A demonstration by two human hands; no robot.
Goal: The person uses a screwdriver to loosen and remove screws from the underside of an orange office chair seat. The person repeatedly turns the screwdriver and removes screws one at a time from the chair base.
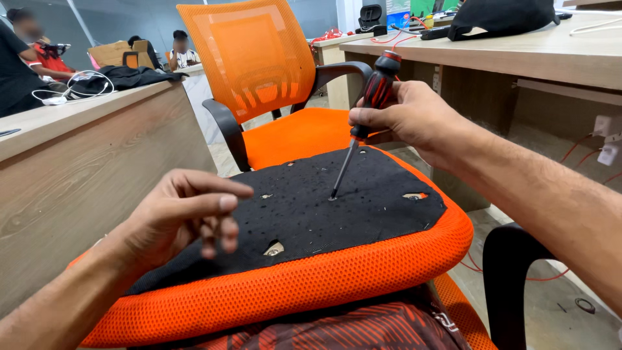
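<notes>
Head view: an upturned orange seat (pixel 311 279) is held across the lap, its black underside (pixel 304 207) facing up. A screwdriver (pixel 366 123) with a red and black handle is gripped in the right hand (pixel 405 116), the fingers wrapped tightly round the handle. The shaft is tilted, and its tip is set on the black underside near the middle, just beside several small holes. The left hand (pixel 188 217) is held over the near left part of the underside; its fingers are curled narrowly, thumb and forefinger close together, and whether something small is pinched there cannot be told. A slot (pixel 273 248) with metal showing lies just right of that hand, and another slot (pixel 414 195) lies near the right edge.

The step in hand is judged to be work with the screwdriver tip on the underside. It would be done best with the shaft brought upright over the tip, so that pressure runs straight down and the tip is not skidded across the fabric. The seat should be steadied by the left hand, kept away from the tip.

An orange chair (pixel 259 71) stands beyond, between two tabletops (pixel 84 149).
</notes>
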